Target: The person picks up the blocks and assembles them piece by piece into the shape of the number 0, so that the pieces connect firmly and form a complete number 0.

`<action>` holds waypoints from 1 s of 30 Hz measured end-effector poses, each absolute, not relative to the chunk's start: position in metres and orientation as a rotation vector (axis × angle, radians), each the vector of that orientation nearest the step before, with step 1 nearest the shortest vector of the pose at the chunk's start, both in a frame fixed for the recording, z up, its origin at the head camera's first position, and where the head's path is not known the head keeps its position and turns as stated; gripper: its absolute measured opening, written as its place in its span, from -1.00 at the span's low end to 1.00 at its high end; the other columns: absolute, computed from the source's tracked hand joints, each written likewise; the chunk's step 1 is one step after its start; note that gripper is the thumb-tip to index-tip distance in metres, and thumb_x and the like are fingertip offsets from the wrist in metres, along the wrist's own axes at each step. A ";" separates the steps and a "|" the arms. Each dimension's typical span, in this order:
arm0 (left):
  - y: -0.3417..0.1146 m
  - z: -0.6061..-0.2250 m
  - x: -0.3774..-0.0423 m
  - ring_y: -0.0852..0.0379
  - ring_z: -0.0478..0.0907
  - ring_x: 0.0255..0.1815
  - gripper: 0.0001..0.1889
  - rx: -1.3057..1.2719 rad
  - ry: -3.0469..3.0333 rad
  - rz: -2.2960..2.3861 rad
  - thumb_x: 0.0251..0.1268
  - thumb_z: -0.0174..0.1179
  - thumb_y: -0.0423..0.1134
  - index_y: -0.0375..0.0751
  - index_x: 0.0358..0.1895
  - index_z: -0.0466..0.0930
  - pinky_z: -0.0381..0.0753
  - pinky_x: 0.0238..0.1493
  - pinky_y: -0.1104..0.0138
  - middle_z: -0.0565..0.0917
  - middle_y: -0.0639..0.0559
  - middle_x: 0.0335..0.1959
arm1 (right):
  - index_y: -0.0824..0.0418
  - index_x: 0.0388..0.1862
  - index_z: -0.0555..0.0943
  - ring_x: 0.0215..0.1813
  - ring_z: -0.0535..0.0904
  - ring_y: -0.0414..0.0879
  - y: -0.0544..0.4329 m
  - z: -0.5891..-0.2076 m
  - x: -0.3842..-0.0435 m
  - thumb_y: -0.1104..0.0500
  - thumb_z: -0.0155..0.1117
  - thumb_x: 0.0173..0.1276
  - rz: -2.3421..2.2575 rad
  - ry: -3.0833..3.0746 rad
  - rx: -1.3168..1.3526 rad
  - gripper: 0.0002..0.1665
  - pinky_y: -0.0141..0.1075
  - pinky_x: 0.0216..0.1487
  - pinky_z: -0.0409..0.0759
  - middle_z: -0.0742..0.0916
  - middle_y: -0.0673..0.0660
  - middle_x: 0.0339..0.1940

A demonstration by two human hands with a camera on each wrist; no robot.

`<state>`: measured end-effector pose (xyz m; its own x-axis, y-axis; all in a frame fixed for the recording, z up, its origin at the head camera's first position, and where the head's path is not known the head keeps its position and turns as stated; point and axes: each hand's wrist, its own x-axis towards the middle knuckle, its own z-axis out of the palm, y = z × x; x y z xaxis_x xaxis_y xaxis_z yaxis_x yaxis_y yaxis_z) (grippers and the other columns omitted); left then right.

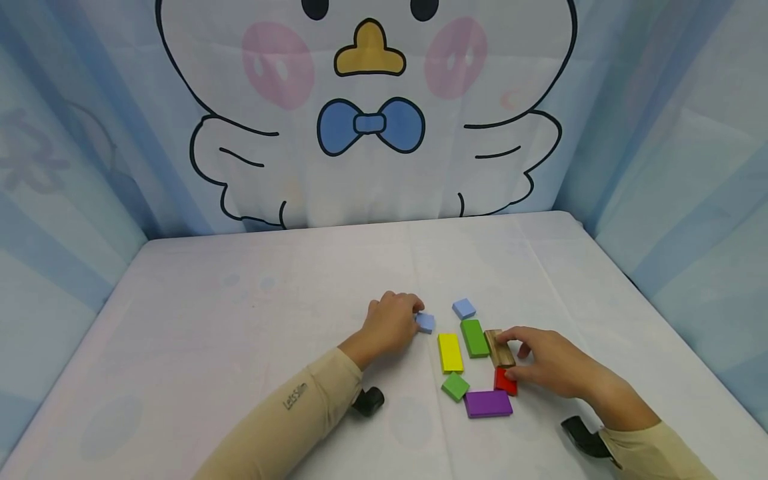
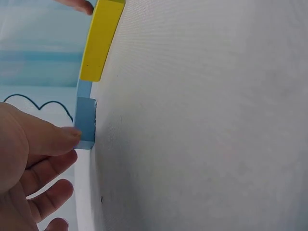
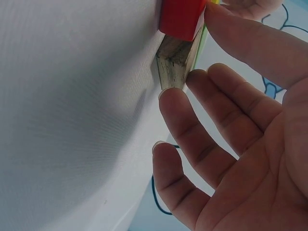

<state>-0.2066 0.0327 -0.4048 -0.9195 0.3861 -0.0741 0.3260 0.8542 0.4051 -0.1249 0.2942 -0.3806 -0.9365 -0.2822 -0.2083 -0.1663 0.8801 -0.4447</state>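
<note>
Head view: a light blue block [image 1: 425,323] is held at the table's middle by the left hand [image 1: 393,323], to the left of a loose cluster of blocks. In the left wrist view its face is pressed by the thumb [image 2: 65,138], while the other visible fingers are loosely bent beneath; the index finger is hidden there. By the right hand [image 1: 555,360], nothing is seen to be enclosed: its fingers are spread and slightly bent, a red block [image 1: 505,382] being touched by the thumb and a wooden block [image 1: 499,350] by the index finger. The wooden block is set end to end with the red one and just beside a green rectangular block [image 1: 475,339]. Beyond that, a second light blue block [image 1: 464,309] is placed. Nearer the left hand, a yellow block [image 1: 451,353] is laid above a small green block [image 1: 455,387], and a purple block [image 1: 489,405] is seen at the cluster's near edge. All are rested on a white-covered table [image 1: 240,347]. Both forearms are covered by beige sleeves [image 1: 288,420].
</note>
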 end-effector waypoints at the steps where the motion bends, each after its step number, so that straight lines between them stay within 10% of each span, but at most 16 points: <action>1: 0.033 -0.405 -0.207 0.09 0.45 -0.06 -0.69 0.554 2.877 0.592 0.36 0.28 -0.26 -0.04 0.14 0.66 0.41 -0.04 0.18 0.67 0.14 -0.04 | 0.23 0.25 0.55 -0.22 0.48 -0.08 0.294 -0.381 -0.125 0.13 0.54 0.18 -0.623 2.782 -0.338 -0.35 -0.26 -0.31 0.49 0.61 -0.01 -0.25; 13: 0.035 -0.404 -0.205 0.08 0.43 -0.09 -0.56 0.525 2.874 0.638 0.25 0.39 0.02 -0.11 0.11 0.64 0.38 -0.03 0.18 0.64 0.11 -0.12 | 0.24 0.24 0.55 -0.22 0.48 -0.07 0.294 -0.380 -0.125 0.13 0.53 0.19 -0.626 2.781 -0.341 -0.35 -0.26 -0.31 0.50 0.61 -0.01 -0.25; 30: 0.043 -0.405 -0.207 0.08 0.44 -0.09 -0.66 0.544 2.876 0.631 0.34 0.34 -0.13 -0.10 0.13 0.65 0.40 -0.04 0.18 0.67 0.10 -0.05 | 0.22 0.25 0.55 -0.22 0.48 -0.08 0.295 -0.381 -0.126 0.13 0.54 0.18 -0.606 2.786 -0.340 -0.34 -0.27 -0.31 0.50 0.62 -0.01 -0.23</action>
<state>-0.2069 0.0426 -0.4048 -0.9234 0.3783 -0.0654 0.3162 0.8461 0.4292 -0.1257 0.2946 -0.3813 -0.9361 -0.2819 -0.2103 -0.1690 0.8850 -0.4338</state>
